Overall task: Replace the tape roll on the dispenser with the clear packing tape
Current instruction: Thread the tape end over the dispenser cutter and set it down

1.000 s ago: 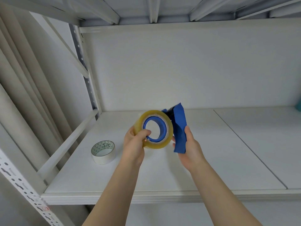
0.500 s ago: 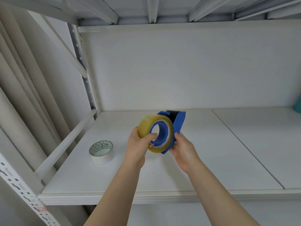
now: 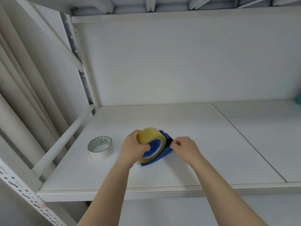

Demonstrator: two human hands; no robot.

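Observation:
The blue tape dispenser [image 3: 162,155] lies low on the white shelf [image 3: 179,173], near its middle. A yellowish clear packing tape roll [image 3: 149,136] sits around the dispenser's blue hub. My left hand [image 3: 132,148] grips the roll from the left, thumb against the hub. My right hand [image 3: 184,148] is at the dispenser's right end by its black part, fingers pinched there. What the fingertips hold is hidden. A white tape roll [image 3: 99,148] with a green-patterned core lies flat on the shelf to the left.
A white back wall and the upper shelf's underside enclose the bay. A perforated metal upright [image 3: 76,62] and a side rail [image 3: 65,139] bound the left. A seam [image 3: 244,139] splits the shelf board. A teal object [image 3: 298,99] peeks in at the right edge.
Both hands have lowered the dispenser with the clear roll from mid-air onto the shelf. My right hand shifted from the dispenser's body to its right end.

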